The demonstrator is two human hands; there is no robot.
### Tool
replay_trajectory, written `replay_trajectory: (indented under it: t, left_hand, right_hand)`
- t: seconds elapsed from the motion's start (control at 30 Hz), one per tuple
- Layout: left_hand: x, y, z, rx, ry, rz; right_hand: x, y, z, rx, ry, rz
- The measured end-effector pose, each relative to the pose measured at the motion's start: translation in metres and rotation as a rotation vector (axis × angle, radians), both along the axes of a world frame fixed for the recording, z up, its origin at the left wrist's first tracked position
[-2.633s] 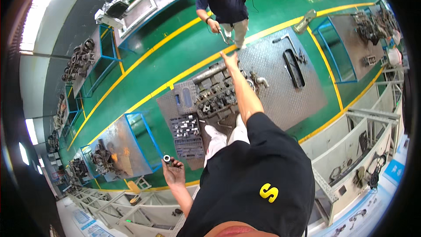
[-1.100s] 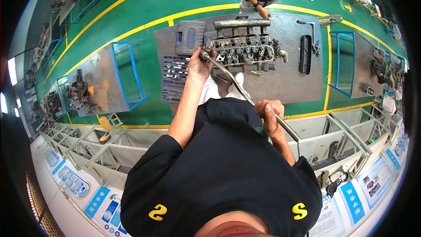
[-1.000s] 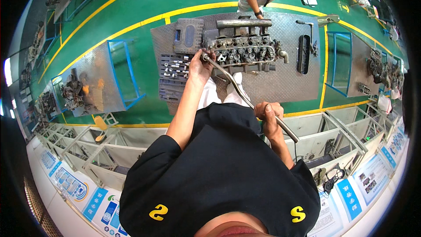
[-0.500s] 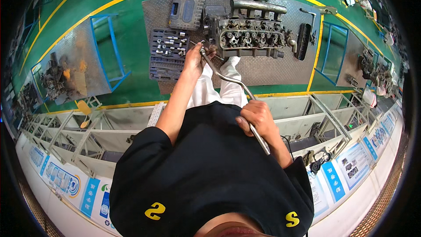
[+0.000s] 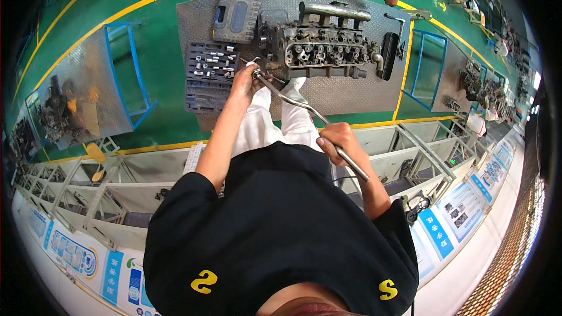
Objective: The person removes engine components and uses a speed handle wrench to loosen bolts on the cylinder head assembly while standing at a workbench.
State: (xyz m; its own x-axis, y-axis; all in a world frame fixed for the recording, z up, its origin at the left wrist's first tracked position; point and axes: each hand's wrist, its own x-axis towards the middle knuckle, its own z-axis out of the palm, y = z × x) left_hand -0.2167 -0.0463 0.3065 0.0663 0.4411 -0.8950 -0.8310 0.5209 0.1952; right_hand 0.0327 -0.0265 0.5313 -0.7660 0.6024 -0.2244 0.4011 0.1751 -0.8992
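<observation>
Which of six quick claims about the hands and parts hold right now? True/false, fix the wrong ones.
1. The left hand and right hand both grip a long silver metal bar. True.
2. The bar is straight. False: it bends between the hands.
3. An open dark-blue plastic socket case, a dark-grey metal engine part and a long narrow black tray lie on a textured grey metal plate. True.
4. The socket case is right of the engine part. False: left.
5. The tray is right of the engine part. True.
6. The right hand is nearest the socket case. False: the left is.
</observation>
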Motion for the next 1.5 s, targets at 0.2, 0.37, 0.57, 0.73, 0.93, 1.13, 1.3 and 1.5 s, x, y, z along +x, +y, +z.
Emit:
replay_trajectory:
  t: [0.2, 0.37, 0.57, 0.73, 0.93, 1.13, 1.3, 1.5]
  left_hand:
    - [-0.013, -0.009, 0.01, 0.024, 0.328, -0.347]
    - [-0.017, -0.018, 0.003, 0.248, 0.542, -0.733]
    - [0.002, -0.031, -0.017, 0.259, 0.678, -0.886]
    - [0.011, -0.021, 0.003, 0.286, 0.77, -0.99]
    - [0.022, -0.03, -0.025, 0.313, 0.694, -0.983]
    - [0.037, 0.001, -0.035, 0.358, 0.666, -0.874]
    - [0.086, 0.014, -0.098, 0.055, 0.108, -0.475]
    - [0.148, 0.028, -0.199, -0.245, -0.365, 0.186]
  right_hand:
    - [0.016, 0.0, 0.001, -0.038, 0.097, -0.153]
    - [0.031, -0.006, 0.008, -0.016, 0.067, -0.203]
    - [0.038, -0.014, 0.006, -0.059, 0.013, -0.141]
    - [0.069, -0.024, -0.028, -0.265, 0.061, -0.59]
    - [0.058, -0.02, -0.028, -0.115, 0.079, -0.291]
    - [0.072, -0.019, -0.037, -0.092, 0.016, -0.414]
    - [0.059, -0.007, -0.068, -0.147, -0.183, -0.65]
    - [0.013, -0.007, -0.122, -0.034, -0.359, -0.461]
